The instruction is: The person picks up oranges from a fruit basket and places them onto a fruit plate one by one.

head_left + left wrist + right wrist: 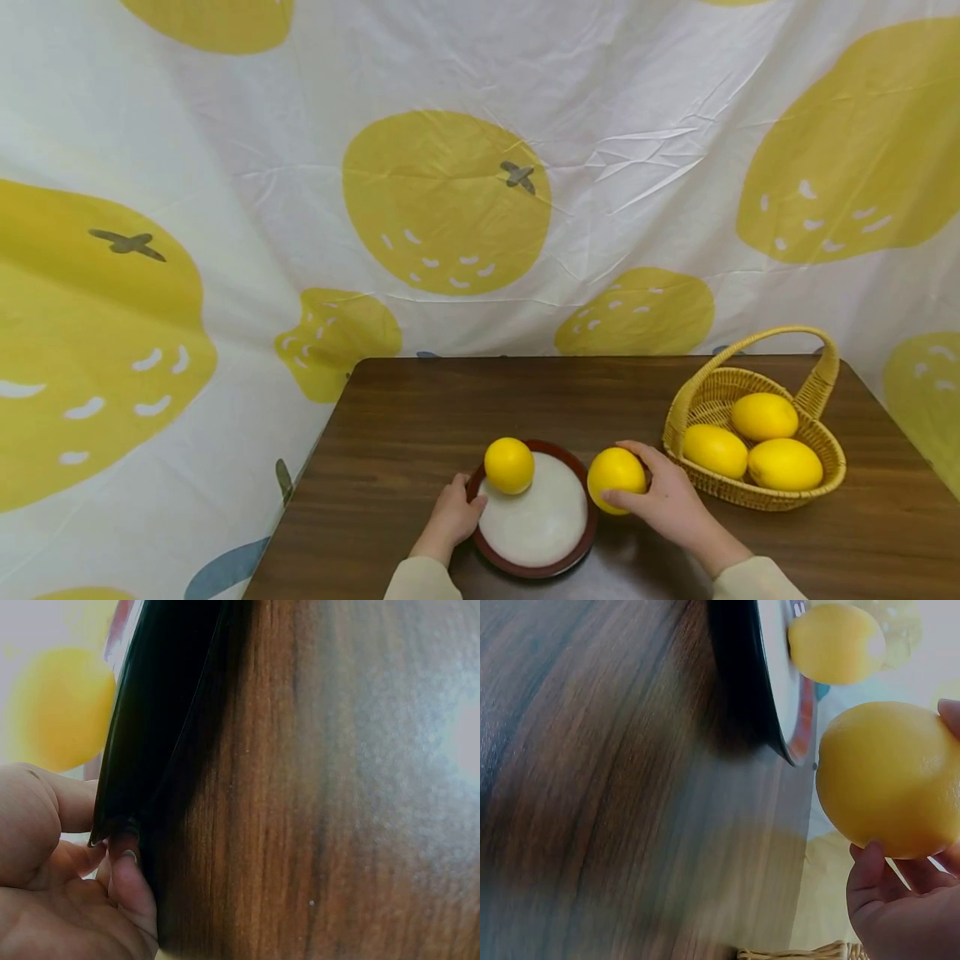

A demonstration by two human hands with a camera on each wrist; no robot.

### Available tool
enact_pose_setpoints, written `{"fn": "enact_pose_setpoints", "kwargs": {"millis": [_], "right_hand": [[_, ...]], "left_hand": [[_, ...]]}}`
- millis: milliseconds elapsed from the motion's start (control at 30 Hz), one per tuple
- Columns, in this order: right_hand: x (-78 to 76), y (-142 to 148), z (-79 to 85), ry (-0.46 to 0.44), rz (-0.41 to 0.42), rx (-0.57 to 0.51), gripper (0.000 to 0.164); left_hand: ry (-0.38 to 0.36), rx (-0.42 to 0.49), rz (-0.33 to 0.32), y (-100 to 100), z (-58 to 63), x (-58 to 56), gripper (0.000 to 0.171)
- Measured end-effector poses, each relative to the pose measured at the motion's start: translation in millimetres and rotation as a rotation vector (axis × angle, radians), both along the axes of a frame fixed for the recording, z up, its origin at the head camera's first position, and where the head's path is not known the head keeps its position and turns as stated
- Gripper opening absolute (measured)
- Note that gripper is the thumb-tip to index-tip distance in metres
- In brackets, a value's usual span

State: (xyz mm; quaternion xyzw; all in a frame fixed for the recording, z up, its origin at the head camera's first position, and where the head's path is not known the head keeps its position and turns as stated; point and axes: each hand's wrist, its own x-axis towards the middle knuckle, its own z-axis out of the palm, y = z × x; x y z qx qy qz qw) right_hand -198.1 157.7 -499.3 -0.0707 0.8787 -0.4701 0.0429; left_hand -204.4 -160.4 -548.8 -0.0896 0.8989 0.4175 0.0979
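Observation:
A plate with a dark red rim and white centre (543,518) sits in the lower middle of the head view. My left hand (456,515) grips its left edge, thumb on top and fingers curled beneath the rim, as the left wrist view shows. One yellow lemon (509,466) rests on the far left part of the plate. Just off the plate's right rim, my right hand (670,502) holds a second lemon (615,473) between thumb and fingers. In the right wrist view this lemon (889,780) is raised above the tabletop.
To the right stands a wicker basket (757,502) with a tall arched handle, holding three lemons (785,464). The dark wooden table (420,408) ends at the back against a white cloth (637,108) printed with big lemons.

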Motion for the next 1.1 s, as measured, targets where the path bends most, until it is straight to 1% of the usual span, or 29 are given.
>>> {"fn": "enact_pose_setpoints", "kwargs": {"millis": [300, 433, 567, 900, 1100], "right_hand": [[-0.2, -6, -1.0, -0.019, 0.009, 0.012, 0.078], [-0.5, -9, -2.6, -0.035, 0.016, 0.011, 0.079], [-2.2, -11, -4.1, -0.031, 0.023, 0.008, 0.08], [-6.6, -20, -6.3, -0.014, 0.039, 0.032, 0.08], [-8.6, -25, -10.3, -0.023, 0.044, 0.025, 0.079]], "left_hand": [[0.007, 0.006, 0.001, 0, 1.5, 1.1, 0.042], [0.008, 0.004, -0.003, 0, 0.0, 1.1, 0.042], [0.012, 0.003, -0.006, -1, -2.5, 0.3, 0.042], [0.007, 0.001, 0.001, -2, -2.1, -0.1, 0.043], [-0.001, -0.009, 0.002, 0, -2.5, 0.3, 0.043]]}}
